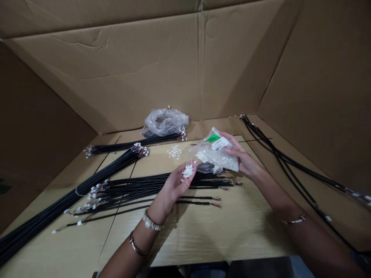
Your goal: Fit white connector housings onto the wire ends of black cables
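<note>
My left hand (176,181) is cupped palm up, holding a small heap of white plastic connector housings (188,171). Just right of it, my right hand (239,152) grips a clear plastic bag (216,156) with a green sticker and a white label. More white pieces show through the bag, whose mouth tilts down toward my left palm. Beneath both hands lies a row of black cables (139,187) with white connectors at their left ends and bare coloured wires at the right. Behind my left hand, a loose pile of white housings (174,152) rests on the table.
A thick tied bundle of black cables (95,181) runs along the left. Another cable bundle (136,143) lies at the back beside a crumpled clear bag (166,121). Long black cables (290,158) cross the right side. Cardboard walls (145,65) enclose the table (232,227).
</note>
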Motion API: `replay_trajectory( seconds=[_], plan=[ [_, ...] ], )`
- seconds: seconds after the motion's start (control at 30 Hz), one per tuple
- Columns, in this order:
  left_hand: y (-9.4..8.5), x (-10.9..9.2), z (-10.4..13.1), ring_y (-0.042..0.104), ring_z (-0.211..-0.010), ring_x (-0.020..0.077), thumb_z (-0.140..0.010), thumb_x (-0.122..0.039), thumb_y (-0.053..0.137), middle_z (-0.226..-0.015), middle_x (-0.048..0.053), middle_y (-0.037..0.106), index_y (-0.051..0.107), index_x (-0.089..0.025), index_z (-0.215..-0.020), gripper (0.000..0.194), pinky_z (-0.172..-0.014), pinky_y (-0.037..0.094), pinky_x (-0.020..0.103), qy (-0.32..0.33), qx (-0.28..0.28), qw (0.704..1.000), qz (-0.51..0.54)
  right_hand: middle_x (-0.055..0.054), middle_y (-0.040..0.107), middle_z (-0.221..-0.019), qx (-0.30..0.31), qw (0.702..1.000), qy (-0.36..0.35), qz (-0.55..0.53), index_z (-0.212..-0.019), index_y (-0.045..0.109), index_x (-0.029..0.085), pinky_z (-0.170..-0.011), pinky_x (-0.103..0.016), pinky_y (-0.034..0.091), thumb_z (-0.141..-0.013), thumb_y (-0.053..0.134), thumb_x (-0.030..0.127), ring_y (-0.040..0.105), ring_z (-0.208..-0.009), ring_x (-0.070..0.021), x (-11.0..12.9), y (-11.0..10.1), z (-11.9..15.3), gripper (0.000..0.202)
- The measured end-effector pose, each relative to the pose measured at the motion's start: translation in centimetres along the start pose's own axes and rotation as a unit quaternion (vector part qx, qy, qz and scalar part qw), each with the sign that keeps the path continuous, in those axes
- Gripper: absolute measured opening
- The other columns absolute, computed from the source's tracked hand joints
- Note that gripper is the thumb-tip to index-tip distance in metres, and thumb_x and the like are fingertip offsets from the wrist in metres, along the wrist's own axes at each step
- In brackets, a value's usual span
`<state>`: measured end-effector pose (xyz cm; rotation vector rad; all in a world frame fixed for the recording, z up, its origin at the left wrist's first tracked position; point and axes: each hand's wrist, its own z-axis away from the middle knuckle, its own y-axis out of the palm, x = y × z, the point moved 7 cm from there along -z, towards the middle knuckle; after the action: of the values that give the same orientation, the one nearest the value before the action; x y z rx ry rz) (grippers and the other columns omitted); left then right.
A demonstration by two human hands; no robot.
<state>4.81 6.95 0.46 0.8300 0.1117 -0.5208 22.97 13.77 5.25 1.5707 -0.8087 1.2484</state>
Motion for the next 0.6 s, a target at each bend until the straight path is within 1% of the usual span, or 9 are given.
replay_trajectory(
  seconds=[0.07, 0.17, 0.33, 0.47, 0.6],
  plan=[
    [-0.1, 0.0, -0.2, 0.071, -0.063, 0.0148, -0.095, -0.002, 0.035, -0.075, 0.008, 0.071, 0.050, -0.002, -0.131, 0.039, -0.066, 0.061, 0.022, 0.002, 0.005, 1.000, 0.001, -0.003, 0.064, -0.124, -0.001, 1.000, -0.006, 0.006, -0.127, 0.053, 0.036, -0.085, -0.042, 0.056, -0.071, 0.073, 0.032, 0.064, -0.105, -0.0283, 0.2, -0.1, 0.0, 0.060],
    [-0.3, -0.2, -0.3, 0.071, -0.063, 0.0144, -0.095, -0.002, 0.036, -0.074, 0.008, 0.071, 0.049, 0.000, -0.132, 0.039, -0.067, 0.061, 0.021, 0.014, 0.001, 1.000, -0.007, -0.003, 0.066, -0.121, -0.001, 1.000, -0.009, -0.002, -0.127, 0.054, 0.036, -0.087, -0.042, 0.056, -0.071, 0.074, 0.033, 0.064, -0.107, -0.0283, 0.3, -0.1, -0.1, 0.060],
    [0.3, -0.1, 0.4, 0.070, -0.062, 0.0138, -0.095, -0.001, 0.037, -0.072, 0.008, 0.070, 0.050, 0.000, -0.131, 0.039, -0.066, 0.060, 0.019, 0.013, 0.003, 1.000, -0.012, -0.002, 0.065, -0.121, -0.011, 1.000, -0.003, -0.026, -0.125, 0.054, 0.036, -0.090, -0.041, 0.054, -0.068, 0.076, 0.033, 0.063, -0.110, -0.0278, 0.3, -0.2, -0.1, 0.061],
    [0.0, -0.1, 0.3, 0.071, -0.062, 0.0129, -0.093, 0.002, 0.036, -0.073, 0.005, 0.070, 0.050, -0.005, -0.132, 0.042, -0.067, 0.060, 0.020, 0.009, -0.010, 1.000, 0.000, -0.002, 0.064, -0.123, -0.017, 0.999, -0.010, -0.033, -0.126, 0.054, 0.036, -0.091, -0.040, 0.053, -0.069, 0.075, 0.034, 0.062, -0.110, -0.0266, 0.3, -0.3, -0.1, 0.060],
    [-0.8, -0.3, -0.6, 0.073, -0.071, 0.0154, -0.090, 0.002, 0.041, -0.080, 0.007, 0.073, 0.052, -0.011, -0.132, 0.045, -0.073, 0.061, 0.024, 0.002, 0.013, 1.000, 0.008, -0.002, 0.064, -0.121, -0.008, 1.000, -0.012, -0.020, -0.127, 0.054, 0.035, -0.088, -0.039, 0.054, -0.069, 0.076, 0.034, 0.063, -0.105, -0.0258, 0.1, -0.2, -0.1, 0.062]
  ],
)
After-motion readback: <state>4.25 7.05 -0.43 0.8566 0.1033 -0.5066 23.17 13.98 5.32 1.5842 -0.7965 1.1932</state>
